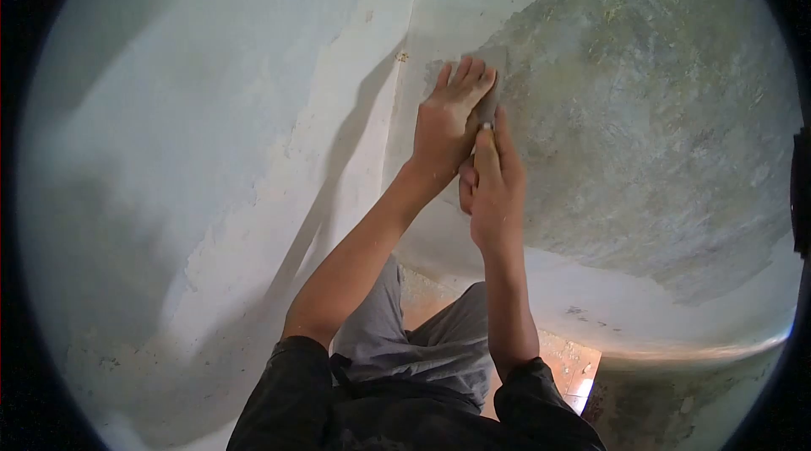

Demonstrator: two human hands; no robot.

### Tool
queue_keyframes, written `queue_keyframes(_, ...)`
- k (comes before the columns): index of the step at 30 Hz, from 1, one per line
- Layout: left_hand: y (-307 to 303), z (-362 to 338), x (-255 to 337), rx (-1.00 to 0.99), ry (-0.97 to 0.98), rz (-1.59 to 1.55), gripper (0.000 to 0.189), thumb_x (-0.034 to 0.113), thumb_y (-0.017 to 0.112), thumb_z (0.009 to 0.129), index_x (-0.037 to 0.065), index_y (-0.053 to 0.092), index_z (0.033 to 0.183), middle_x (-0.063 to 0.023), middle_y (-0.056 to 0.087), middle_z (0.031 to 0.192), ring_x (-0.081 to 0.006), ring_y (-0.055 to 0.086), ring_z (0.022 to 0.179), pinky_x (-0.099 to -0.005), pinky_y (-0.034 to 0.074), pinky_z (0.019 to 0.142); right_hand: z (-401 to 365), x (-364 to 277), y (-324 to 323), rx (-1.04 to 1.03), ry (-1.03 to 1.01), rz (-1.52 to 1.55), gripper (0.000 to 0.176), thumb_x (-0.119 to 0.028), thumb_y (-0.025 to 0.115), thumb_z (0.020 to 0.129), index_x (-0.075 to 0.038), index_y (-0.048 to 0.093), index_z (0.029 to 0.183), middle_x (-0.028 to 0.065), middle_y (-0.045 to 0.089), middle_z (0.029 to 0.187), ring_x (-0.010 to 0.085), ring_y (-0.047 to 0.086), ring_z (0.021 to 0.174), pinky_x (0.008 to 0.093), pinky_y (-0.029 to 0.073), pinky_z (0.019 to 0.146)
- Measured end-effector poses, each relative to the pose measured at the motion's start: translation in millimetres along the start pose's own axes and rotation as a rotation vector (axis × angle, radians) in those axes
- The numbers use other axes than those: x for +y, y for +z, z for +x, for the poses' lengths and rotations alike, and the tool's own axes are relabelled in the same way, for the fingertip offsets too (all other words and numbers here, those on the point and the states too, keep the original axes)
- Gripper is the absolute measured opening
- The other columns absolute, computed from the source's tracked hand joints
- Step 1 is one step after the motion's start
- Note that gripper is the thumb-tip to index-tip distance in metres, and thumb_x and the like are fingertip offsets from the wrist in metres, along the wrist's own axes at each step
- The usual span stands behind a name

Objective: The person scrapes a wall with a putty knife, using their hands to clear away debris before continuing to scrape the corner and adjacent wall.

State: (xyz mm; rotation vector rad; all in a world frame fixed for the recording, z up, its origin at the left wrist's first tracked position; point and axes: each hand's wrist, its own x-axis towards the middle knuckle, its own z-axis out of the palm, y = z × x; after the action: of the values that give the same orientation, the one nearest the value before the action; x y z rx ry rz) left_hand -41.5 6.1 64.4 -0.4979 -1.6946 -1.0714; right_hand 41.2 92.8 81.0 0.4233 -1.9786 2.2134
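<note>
Head view: two bare hands meet at a scraper at upper centre of the frame.
Scraper (489, 105): grey blade lies against the wall, beside the left edge of the rough grey-green patch (642, 122).
Left hand (446, 117): laid over the blade, fingers extended and slightly spread, pointing up the frame.
Right hand (497, 193): just below, fingers curled round the handle, index finger stretched along the tool.
Wall corner (395, 105): runs down left of the hands.
Grey trousers (414, 358): lower centre, above tan floor (553, 358).
</note>
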Motion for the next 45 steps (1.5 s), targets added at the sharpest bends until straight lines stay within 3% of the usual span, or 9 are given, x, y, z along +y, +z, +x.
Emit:
queue_keyframes(3, -9.0, -1.6, -1.8, -0.079, 0.04, 0.081, 0.045, -0.002, 0.056, 0.078, 0.001, 0.061, 0.123, -0.0216, 0.058, 0.126, -0.0385, 0.051, 0.124, -0.0488, 0.03, 0.112, 8.1, -3.9, -6.3, -0.031, 0.017, -0.073, 0.053, -0.021, 0.039, 0.103, 0.002, 0.024, 0.149, -0.006, 0.035, 0.063, 0.0011, 0.025, 0.047, 0.0194, 0.021, 0.038)
queue_keyframes(7, -5.7, -1.1, -1.0, -0.037, 0.015, 0.088, 0.044, 0.0, 0.057, 0.081, 0.002, 0.06, 0.124, -0.0222, 0.059, 0.125, -0.0376, 0.051, 0.124, -0.0488, 0.027, 0.113, 9.2, -10.7, -6.8, -0.103, 0.058, -0.042, 0.05, -0.021, 0.038, 0.103, 0.0, 0.029, 0.148, -0.0054, 0.037, 0.063, 0.0016, 0.027, 0.046, 0.0194, 0.022, 0.038)
queue_keyframes(13, -10.4, -15.2, -14.7, -0.051, 0.008, 0.083, 0.044, 0.002, 0.058, 0.082, 0.005, 0.06, 0.126, -0.022, 0.058, 0.126, -0.036, 0.051, 0.125, -0.0483, 0.026, 0.114, 6.2, 18.6, 2.2, -0.04, 0.021, -0.062, 0.048, -0.02, 0.037, 0.103, -0.001, 0.031, 0.147, -0.0054, 0.037, 0.063, 0.0014, 0.027, 0.045, 0.0195, 0.023, 0.038)
queue_keyframes(25, -16.2, -20.2, -35.2, 0.013, 0.039, 0.046, 0.042, -0.001, 0.058, 0.081, 0.006, 0.063, 0.121, -0.02, 0.06, 0.124, -0.0344, 0.054, 0.122, -0.0473, 0.032, 0.113, -0.9, 29.5, 28.7, 0.02, 0.09, 0.007, 0.046, -0.02, 0.038, 0.103, 0.0, 0.033, 0.145, -0.0056, 0.038, 0.062, 0.0009, 0.027, 0.046, 0.0193, 0.023, 0.038)
queue_keyframes(33, -21.5, -24.3, -39.2, -0.01, -0.042, 0.099, 0.042, -0.004, 0.057, 0.079, 0.008, 0.065, 0.119, -0.0193, 0.062, 0.121, -0.0329, 0.057, 0.119, -0.045, 0.037, 0.11, 0.9, 37.9, 36.5, -0.004, 0.028, 0.079, 0.043, -0.019, 0.037, 0.103, -0.003, 0.037, 0.142, -0.0058, 0.037, 0.063, 0.0007, 0.026, 0.046, 0.019, 0.021, 0.038)
queue_keyframes(45, -23.4, -14.1, -44.0, 0.057, 0.028, 0.05, 0.044, -0.006, 0.057, 0.075, 0.005, 0.066, 0.116, -0.0198, 0.062, 0.12, -0.0333, 0.056, 0.119, -0.046, 0.038, 0.109, 6.2, 28.6, 45.7, -0.025, 0.085, 0.132, 0.039, -0.021, 0.038, 0.103, -0.005, 0.041, 0.139, -0.0063, 0.035, 0.063, 0.0006, 0.024, 0.046, 0.0189, 0.02, 0.038)
